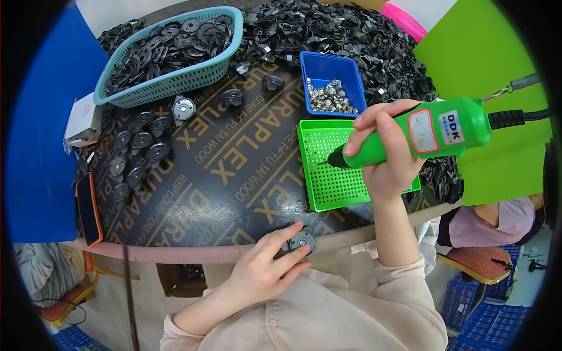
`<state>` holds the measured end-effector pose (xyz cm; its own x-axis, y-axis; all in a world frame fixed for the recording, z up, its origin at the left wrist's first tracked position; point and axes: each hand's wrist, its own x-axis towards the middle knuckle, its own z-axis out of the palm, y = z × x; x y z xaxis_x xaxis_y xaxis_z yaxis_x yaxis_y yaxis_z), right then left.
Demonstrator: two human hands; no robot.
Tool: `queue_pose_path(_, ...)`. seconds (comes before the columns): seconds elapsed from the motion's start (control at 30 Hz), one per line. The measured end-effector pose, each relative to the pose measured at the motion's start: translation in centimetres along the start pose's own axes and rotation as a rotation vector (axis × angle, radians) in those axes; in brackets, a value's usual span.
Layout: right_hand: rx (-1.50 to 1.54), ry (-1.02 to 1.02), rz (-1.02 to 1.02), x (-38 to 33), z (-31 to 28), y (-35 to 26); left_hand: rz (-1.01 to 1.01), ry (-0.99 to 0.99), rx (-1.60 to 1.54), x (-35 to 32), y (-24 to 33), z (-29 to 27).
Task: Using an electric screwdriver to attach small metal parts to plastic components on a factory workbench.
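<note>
My left hand (263, 269) is at the table's near edge, thumb and fingers closed on a round black plastic part (304, 238) with a grey metal centre. My right hand (389, 155) grips a green electric screwdriver (475, 126), its dark nose pointing left and slightly down. That nose is above a shallow green perforated tray (328, 199); a few small shiny bits show at the tray's right side, too small to name. Just beyond the tray stands a blue bin (331, 61) of small round metal pieces (333, 96).
A teal basket (170, 88) of black discs stands at the far left. Black plastic parts (328, 26) are heaped along the back. Several assembled parts (140, 140) lie at left, near an orange-edged phone (89, 209) and a white box (82, 121). A cord (506, 119) trails rightward from the screwdriver.
</note>
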<state>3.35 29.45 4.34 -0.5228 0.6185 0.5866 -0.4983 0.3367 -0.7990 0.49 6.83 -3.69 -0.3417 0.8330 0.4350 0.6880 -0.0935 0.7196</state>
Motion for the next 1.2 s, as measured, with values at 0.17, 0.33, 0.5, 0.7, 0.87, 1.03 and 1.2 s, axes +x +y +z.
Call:
queue_pose_path(0.17, -0.075, 0.018, -0.028, 0.2, -0.1, -0.3, -0.01, 0.056, -0.065, -0.1, 0.0, 1.4)
queue_pose_path(0.33, 0.022, 0.014, -0.107, -0.6, -2.0, -3.5, 0.038, 0.093, -0.012, -0.4, -0.3, 2.1)
queue_pose_path(0.5, 0.235, -0.152, -0.07, -4.9, -3.1, -7.7, 0.146, 0.077, 0.08, -0.4, -0.7, 2.0)
queue_pose_path(0.7, 0.223, -0.247, 0.084, -8.1, -3.2, -8.2, 0.143, 0.06, 0.114, -0.4, -0.7, 2.0)
queue_pose_path(0.87, 0.134, -0.303, 0.038, -7.8, -2.1, -7.5, 0.144, 0.085, 0.157, -0.7, -0.7, 2.4)
queue_pose_path(1.03, 0.098, -0.351, 0.01, -7.6, -1.3, -7.1, 0.157, 0.103, 0.182, -0.8, -0.8, 2.5)
queue_pose_path(1.2, 0.138, -0.361, 0.006, -6.6, -1.6, -7.5, 0.142, 0.104, 0.161, -0.7, -0.8, 2.2)
